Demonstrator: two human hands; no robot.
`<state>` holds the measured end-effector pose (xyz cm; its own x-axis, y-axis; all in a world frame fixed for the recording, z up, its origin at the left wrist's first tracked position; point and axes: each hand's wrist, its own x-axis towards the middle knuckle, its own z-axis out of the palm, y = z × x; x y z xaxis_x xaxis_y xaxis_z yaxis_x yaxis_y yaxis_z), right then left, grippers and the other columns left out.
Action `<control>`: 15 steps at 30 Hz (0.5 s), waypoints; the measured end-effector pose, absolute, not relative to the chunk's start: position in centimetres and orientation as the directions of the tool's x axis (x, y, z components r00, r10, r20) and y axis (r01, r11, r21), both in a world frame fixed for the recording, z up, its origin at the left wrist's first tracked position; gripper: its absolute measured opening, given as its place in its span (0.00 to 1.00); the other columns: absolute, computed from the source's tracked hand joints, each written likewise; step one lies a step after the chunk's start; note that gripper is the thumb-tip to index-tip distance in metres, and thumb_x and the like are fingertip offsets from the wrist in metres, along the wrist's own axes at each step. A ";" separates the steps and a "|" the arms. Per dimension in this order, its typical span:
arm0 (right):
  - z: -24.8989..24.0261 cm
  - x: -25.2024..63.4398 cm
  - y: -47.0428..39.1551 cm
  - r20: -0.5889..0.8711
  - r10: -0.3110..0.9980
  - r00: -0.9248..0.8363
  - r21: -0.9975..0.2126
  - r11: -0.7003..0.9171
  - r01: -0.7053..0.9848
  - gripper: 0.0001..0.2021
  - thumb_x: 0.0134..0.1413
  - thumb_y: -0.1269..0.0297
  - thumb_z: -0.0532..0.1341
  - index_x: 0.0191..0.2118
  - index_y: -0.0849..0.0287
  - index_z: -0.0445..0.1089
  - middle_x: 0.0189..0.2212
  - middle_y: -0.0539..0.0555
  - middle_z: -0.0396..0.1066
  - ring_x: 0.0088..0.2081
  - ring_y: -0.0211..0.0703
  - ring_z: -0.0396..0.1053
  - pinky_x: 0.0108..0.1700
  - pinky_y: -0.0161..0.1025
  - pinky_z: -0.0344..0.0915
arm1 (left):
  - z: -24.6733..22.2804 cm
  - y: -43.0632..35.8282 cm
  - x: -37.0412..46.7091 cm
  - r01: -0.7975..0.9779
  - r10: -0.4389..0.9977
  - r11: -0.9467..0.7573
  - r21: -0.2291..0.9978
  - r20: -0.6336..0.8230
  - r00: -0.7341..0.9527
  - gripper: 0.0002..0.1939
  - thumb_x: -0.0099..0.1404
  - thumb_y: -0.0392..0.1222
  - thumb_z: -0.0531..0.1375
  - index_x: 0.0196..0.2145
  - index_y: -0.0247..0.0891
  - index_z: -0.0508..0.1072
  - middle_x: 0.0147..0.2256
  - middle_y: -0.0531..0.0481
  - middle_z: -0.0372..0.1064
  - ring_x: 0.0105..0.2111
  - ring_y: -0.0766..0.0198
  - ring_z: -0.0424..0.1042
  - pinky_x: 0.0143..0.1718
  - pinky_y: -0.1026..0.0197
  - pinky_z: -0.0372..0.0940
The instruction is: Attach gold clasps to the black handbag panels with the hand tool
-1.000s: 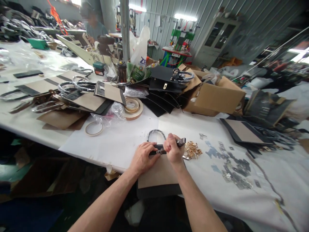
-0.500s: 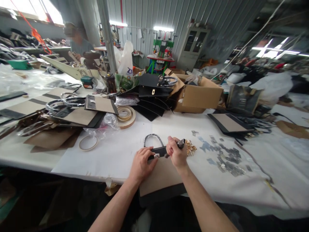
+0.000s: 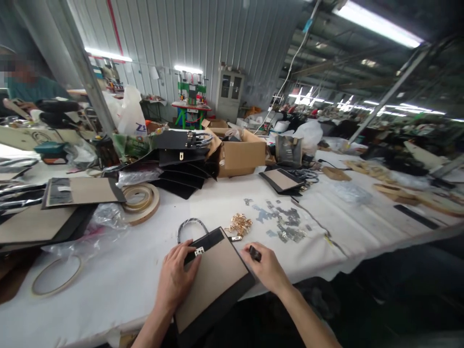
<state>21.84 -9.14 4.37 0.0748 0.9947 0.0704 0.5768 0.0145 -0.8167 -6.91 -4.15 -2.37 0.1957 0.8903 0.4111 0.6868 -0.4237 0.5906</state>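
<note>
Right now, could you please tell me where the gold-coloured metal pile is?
In the head view, the gold-coloured metal pile lies on the white table, just right of centre, beyond the right hand and left of the grey plates.

I count my left hand point(image 3: 177, 273) and right hand point(image 3: 267, 267), two in all; one dark tool point(image 3: 255, 253); one beige-and-black panel point(image 3: 217, 276) between the hands; one metal plate point(image 3: 199, 251) on it; one looped handle point(image 3: 192, 221); one heap of gold pieces point(image 3: 240, 224). Far off, one green machine point(image 3: 192, 92) and one cabinet point(image 3: 230, 96); far left, one person point(image 3: 34, 90).

Left grip point(image 3: 177, 271) rests palm-down, lower centre; right grip point(image 3: 266, 267) is curled, right of centre; forearms point(image 3: 304, 309) enter from below.
</note>
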 end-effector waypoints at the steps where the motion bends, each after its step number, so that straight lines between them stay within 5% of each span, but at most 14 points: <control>1: 4.2 22.0 -9.2 0.056 0.995 0.082 -0.795 -0.006 0.607 0.15 0.63 0.49 0.63 0.42 0.55 0.77 0.40 0.55 0.78 0.43 0.50 0.73 0.48 0.41 0.66 | -2.4 -4.1 -6.9 0.691 0.890 -0.424 0.585 0.412 0.197 0.10 0.71 0.50 0.62 0.46 0.46 0.75 0.57 0.45 0.74 0.57 0.47 0.72 0.57 0.40 0.68; 6: 3.3 21.1 -9.9 -0.081 0.996 0.041 -0.763 -0.088 0.641 0.12 0.60 0.51 0.65 0.40 0.54 0.77 0.34 0.52 0.79 0.37 0.49 0.76 0.40 0.40 0.65 | -2.6 -4.0 -7.2 0.715 0.885 -0.421 0.559 0.425 0.189 0.13 0.70 0.54 0.61 0.46 0.46 0.76 0.56 0.44 0.75 0.57 0.45 0.73 0.58 0.37 0.69; 15: 2.1 20.7 -14.1 -0.095 0.991 0.093 -0.836 -0.130 0.533 0.10 0.59 0.55 0.65 0.33 0.56 0.72 0.26 0.46 0.71 0.31 0.41 0.68 0.35 0.35 0.59 | -3.0 -5.0 -8.1 0.691 0.844 -0.509 0.514 0.456 0.283 0.13 0.67 0.58 0.63 0.43 0.50 0.78 0.53 0.50 0.77 0.52 0.45 0.77 0.52 0.40 0.75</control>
<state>20.66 -14.13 2.08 0.0928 0.9911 -0.0950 0.5331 -0.1300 -0.8360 -8.11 -5.01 -3.00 0.2830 0.8438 0.4559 0.6907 -0.5091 0.5136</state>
